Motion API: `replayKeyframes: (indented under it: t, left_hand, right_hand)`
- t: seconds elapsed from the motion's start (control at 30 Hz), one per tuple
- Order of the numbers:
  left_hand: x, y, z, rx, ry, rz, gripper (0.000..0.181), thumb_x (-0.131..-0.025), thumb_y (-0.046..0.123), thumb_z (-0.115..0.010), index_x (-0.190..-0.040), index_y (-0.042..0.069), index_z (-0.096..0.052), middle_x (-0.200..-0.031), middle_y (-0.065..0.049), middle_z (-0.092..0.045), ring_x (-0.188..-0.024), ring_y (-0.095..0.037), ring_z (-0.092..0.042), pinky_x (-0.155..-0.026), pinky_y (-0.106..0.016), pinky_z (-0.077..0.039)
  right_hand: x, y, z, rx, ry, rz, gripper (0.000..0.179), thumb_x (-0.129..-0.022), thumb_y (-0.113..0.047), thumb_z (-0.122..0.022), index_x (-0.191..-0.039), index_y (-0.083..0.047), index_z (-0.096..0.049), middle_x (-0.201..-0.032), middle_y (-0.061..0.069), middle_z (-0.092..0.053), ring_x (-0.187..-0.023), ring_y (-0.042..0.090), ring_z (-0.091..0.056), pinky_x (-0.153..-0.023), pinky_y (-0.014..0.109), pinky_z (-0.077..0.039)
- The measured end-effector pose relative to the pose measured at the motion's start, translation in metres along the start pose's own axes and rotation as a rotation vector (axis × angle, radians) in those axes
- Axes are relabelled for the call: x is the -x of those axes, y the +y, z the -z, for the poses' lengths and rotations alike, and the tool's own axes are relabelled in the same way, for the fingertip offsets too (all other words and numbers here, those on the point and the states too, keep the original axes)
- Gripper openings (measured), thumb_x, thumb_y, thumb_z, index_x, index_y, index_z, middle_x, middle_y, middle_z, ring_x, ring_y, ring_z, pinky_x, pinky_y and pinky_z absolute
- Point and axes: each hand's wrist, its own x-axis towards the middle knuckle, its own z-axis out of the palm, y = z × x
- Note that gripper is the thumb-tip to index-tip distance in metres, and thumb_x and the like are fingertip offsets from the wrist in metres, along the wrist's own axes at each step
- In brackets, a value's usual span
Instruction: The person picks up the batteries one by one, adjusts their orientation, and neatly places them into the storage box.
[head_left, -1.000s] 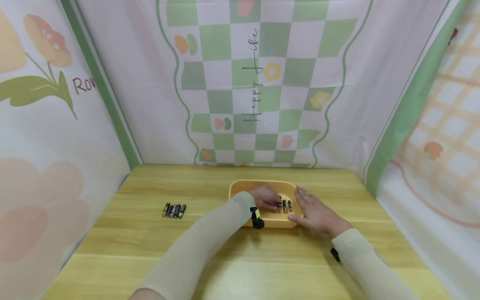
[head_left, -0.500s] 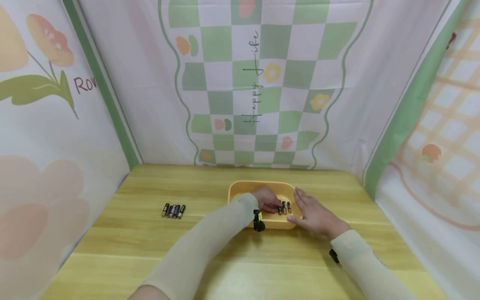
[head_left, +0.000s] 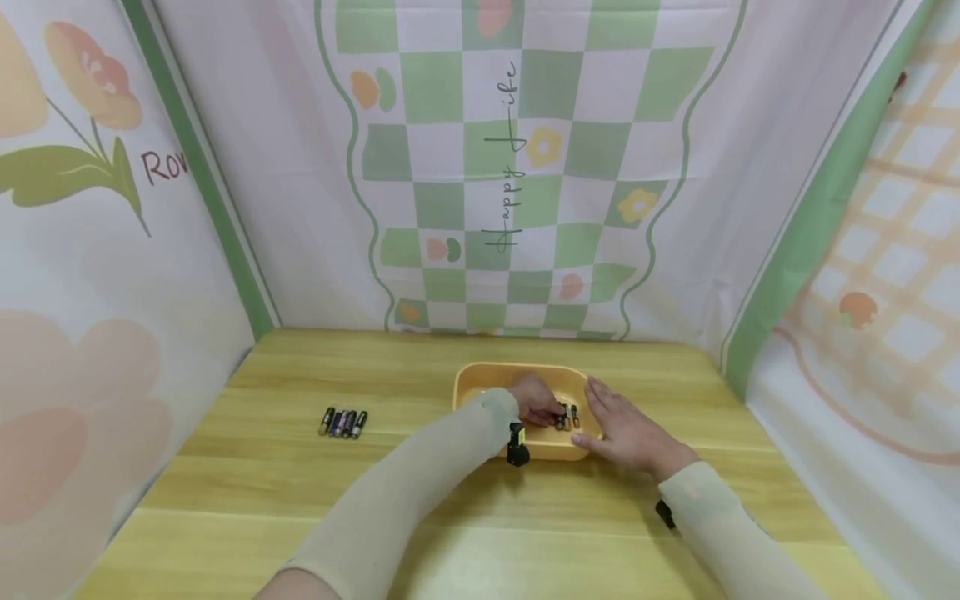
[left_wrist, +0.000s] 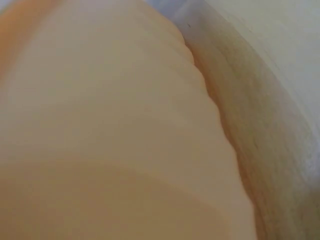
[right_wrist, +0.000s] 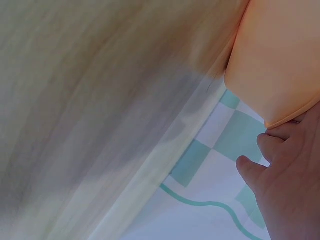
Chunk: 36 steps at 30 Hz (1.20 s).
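Note:
In the head view, my left hand (head_left: 535,398) reaches down into a yellow-orange plastic basket (head_left: 480,369). Its fingertips pinch a small dark battery (head_left: 559,419) near the right end of the inside. Right beside that one stand two more batteries (head_left: 574,417), side by side. My right hand (head_left: 637,429) rests against the basket's right end, fingers straight along the rim and thumb at the front corner. The right wrist view shows that hand's fingers (right_wrist: 270,145) touching the basket's wall (right_wrist: 280,60). A blurred peach surface fills most of the left wrist view, so the left fingers are hidden there.
A row of several batteries (head_left: 342,422) lies on the wooden table (head_left: 300,500), left of the basket. Behind the table hangs a green-and-white checked cloth (head_left: 495,192). Printed curtains (head_left: 810,250) close off both sides.
In the basket, my left hand has shifted slightly right with the battery, closing the gap to the two others. My right hand stays at the basket's end.

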Motion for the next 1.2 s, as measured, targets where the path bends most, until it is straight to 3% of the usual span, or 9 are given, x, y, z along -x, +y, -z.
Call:
replayKeyframes:
  t: [0.47, 0.77, 0.97, 1.2]
  left_hand:
    - [0.003, -0.004, 0.001, 0.008, 0.003, -0.015, 0.010, -0.082, -0.004, -0.073, -0.073, -0.006, -0.068, -0.070, -0.017, -0.068, -0.056, -0.024, -0.065, -0.058, -0.033, -0.060]
    - [-0.004, -0.009, 0.000, 0.037, -0.016, 0.002, 0.011, -0.082, -0.005, -0.073, -0.072, -0.005, -0.067, -0.069, -0.018, -0.067, -0.051, -0.022, -0.061, -0.050, -0.030, -0.058]
    - [-0.008, -0.013, 0.005, 0.121, -0.101, -0.028, 0.007, -0.082, -0.005, -0.071, -0.076, -0.006, -0.067, -0.072, -0.018, -0.067, -0.054, -0.022, -0.062, -0.052, -0.030, -0.058]
    - [0.003, -0.004, 0.031, 0.232, -0.220, -0.066, 0.007, -0.085, -0.008, -0.066, -0.091, -0.008, -0.062, -0.082, -0.021, -0.067, -0.064, -0.024, -0.066, -0.065, -0.035, -0.061]
  right_hand:
    - [0.002, -0.006, 0.000, -0.012, -0.014, -0.007, 0.093, -0.096, -0.063, -0.042, -0.151, 0.007, -0.014, -0.160, 0.018, -0.002, -0.145, 0.036, -0.010, -0.116, 0.052, -0.016]
    - [0.002, -0.007, -0.003, 0.001, 0.001, -0.007, 0.093, -0.096, -0.064, -0.042, -0.151, 0.007, -0.015, -0.160, 0.018, -0.004, -0.145, 0.035, -0.012, -0.116, 0.051, -0.018]
    - [0.002, -0.008, -0.004, 0.006, -0.001, -0.005, 0.093, -0.096, -0.064, -0.041, -0.151, 0.007, -0.016, -0.159, 0.019, -0.005, -0.144, 0.037, -0.013, -0.116, 0.052, -0.018]
    - [0.000, -0.005, 0.003, 0.023, -0.003, -0.015, 0.095, -0.095, -0.065, -0.041, -0.151, 0.007, -0.015, -0.159, 0.020, -0.006, -0.144, 0.037, -0.013, -0.116, 0.053, -0.018]
